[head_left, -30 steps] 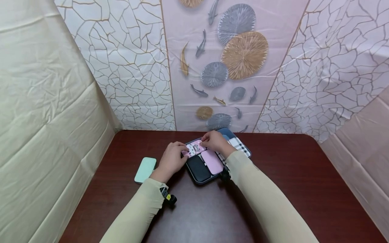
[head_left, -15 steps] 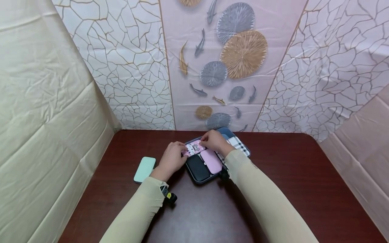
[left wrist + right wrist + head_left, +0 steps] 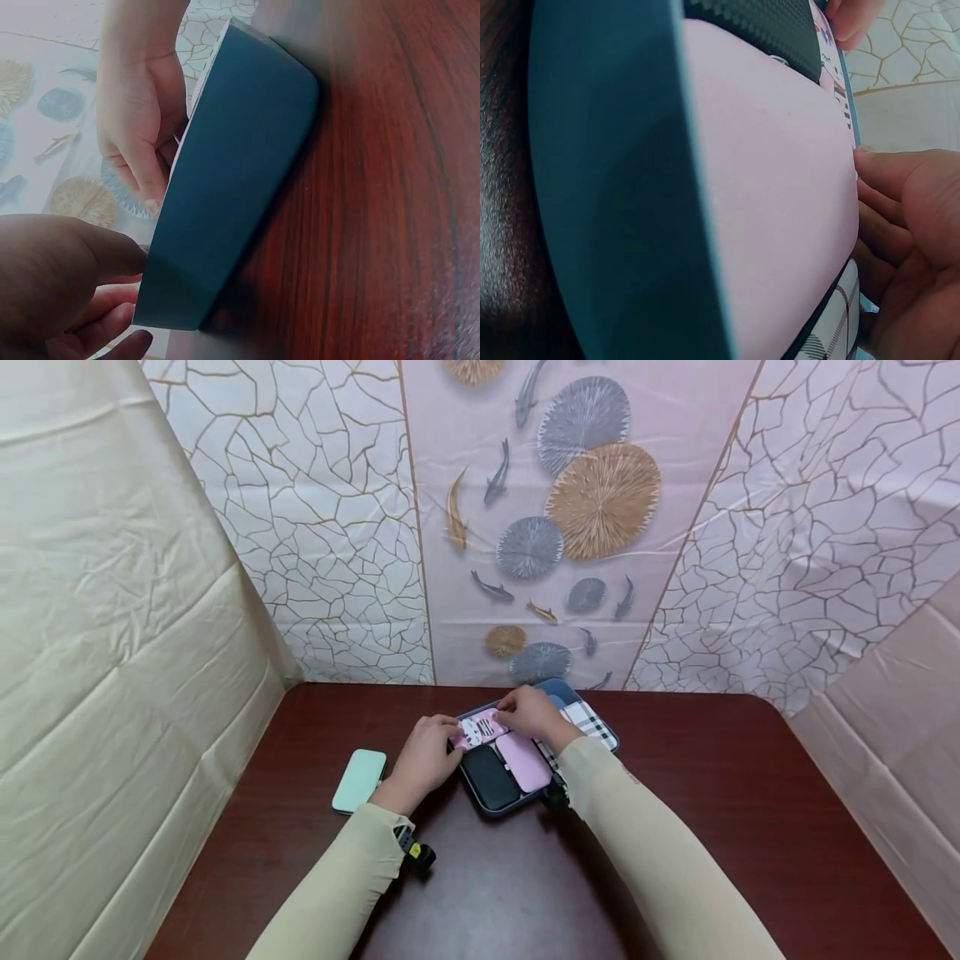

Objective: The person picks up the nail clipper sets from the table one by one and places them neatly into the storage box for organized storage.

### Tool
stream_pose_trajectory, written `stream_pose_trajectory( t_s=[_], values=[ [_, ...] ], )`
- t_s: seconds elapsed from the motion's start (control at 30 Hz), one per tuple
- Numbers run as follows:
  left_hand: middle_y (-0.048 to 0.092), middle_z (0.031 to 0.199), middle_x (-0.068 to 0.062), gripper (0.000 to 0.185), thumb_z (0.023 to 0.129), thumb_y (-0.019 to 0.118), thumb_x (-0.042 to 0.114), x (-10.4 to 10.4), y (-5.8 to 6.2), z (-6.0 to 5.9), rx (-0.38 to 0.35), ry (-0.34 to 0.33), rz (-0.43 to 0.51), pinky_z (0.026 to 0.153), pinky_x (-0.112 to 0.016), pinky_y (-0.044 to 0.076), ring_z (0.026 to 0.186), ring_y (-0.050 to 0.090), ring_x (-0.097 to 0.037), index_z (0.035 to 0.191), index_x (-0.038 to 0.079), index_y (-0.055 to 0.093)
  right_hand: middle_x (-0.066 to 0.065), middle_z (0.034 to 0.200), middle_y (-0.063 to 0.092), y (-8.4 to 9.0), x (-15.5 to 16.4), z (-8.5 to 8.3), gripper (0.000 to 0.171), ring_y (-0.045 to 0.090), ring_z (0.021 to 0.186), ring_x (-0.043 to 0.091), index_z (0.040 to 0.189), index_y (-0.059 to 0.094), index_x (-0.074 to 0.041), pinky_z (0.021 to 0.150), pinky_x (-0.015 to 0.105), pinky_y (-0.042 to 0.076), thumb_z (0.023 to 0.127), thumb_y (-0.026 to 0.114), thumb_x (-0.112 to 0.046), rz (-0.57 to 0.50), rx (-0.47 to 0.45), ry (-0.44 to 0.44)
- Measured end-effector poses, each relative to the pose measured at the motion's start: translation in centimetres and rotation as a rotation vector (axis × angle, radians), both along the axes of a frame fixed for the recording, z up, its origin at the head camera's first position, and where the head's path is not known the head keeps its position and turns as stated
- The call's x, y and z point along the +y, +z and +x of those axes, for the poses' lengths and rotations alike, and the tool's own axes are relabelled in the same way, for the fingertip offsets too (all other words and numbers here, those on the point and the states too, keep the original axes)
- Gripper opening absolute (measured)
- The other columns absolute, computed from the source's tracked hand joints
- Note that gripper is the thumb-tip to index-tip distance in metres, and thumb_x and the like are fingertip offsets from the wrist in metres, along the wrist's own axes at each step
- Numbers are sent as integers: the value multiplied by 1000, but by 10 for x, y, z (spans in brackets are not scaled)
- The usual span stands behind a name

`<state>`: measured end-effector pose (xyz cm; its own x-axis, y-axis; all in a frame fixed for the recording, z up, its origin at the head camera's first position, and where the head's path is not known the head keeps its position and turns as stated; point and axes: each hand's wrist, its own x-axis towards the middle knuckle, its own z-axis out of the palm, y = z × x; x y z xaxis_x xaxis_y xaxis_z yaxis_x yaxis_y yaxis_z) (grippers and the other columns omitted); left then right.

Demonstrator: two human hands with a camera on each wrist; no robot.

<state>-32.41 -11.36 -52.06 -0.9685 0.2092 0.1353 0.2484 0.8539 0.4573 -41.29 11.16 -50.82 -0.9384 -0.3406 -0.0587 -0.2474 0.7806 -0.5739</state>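
Observation:
In the head view a pink patterned case (image 3: 480,728) with a cartoon-like print lies in the far left part of a blue tray (image 3: 501,814). My left hand (image 3: 426,755) grips its left end, thumb and fingers at the tray's corner. My right hand (image 3: 531,714) pinches the other end, partly hiding it. In front of it, side by side, sit a black textured case (image 3: 490,777) and a plain pink case (image 3: 523,762). The right wrist view shows the plain pink case (image 3: 780,180) close up, with my right thumb (image 3: 885,169) beyond it.
A black-and-white checked case (image 3: 590,720) fills the tray's right side, partly behind my right hand. On the dark red wooden table (image 3: 480,893), a mint green case (image 3: 360,779) lies left of my left hand. A printed cloth wall (image 3: 352,568) stands behind the table.
Both hands stay at the two ends of the pink patterned case, which shows no clear movement. The head view shifts only slightly.

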Motion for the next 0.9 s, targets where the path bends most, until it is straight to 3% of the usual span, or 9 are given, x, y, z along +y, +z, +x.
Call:
stream_pose_trajectory(
  t_s=[0.27, 0.43, 0.77, 0.9],
  values=[
    [71, 138, -12, 27, 104, 78, 18, -16, 3, 6, 91, 42, 37, 109, -47, 54, 130, 62, -32, 127, 5, 82, 8, 111, 81, 8, 11, 6, 27, 73, 91, 20, 122, 83, -5, 79, 40, 60, 108, 72, -26, -74, 37, -10],
    [71, 137, -15, 31, 103, 78, 19, -42, 4, 10, 97, 75, 27, 109, -51, 53, 129, 62, -35, 130, 4, 80, 13, 116, 80, 18, 34, 12, 28, 74, 101, 28, 124, 82, -3, 88, 49, 59, 110, 68, -23, -90, 148, -60],
    [66, 135, -20, 45, 101, 80, 33, -93, 8, 28, 14, 144, -41, 100, -56, 56, 126, 58, -39, 137, 5, 76, 23, 130, 74, 18, 114, 37, 29, 70, 113, 40, 128, 77, 1, 94, 57, 56, 110, 67, -19, -141, 213, -278],
    [61, 135, -23, 56, 98, 83, 39, -108, 9, 39, -51, 154, -78, 94, -57, 58, 124, 55, -41, 141, 4, 72, 23, 131, 73, 12, 144, 54, 32, 67, 114, 40, 129, 75, 0, 95, 57, 54, 110, 65, -23, -129, 186, -325]
  ],
)
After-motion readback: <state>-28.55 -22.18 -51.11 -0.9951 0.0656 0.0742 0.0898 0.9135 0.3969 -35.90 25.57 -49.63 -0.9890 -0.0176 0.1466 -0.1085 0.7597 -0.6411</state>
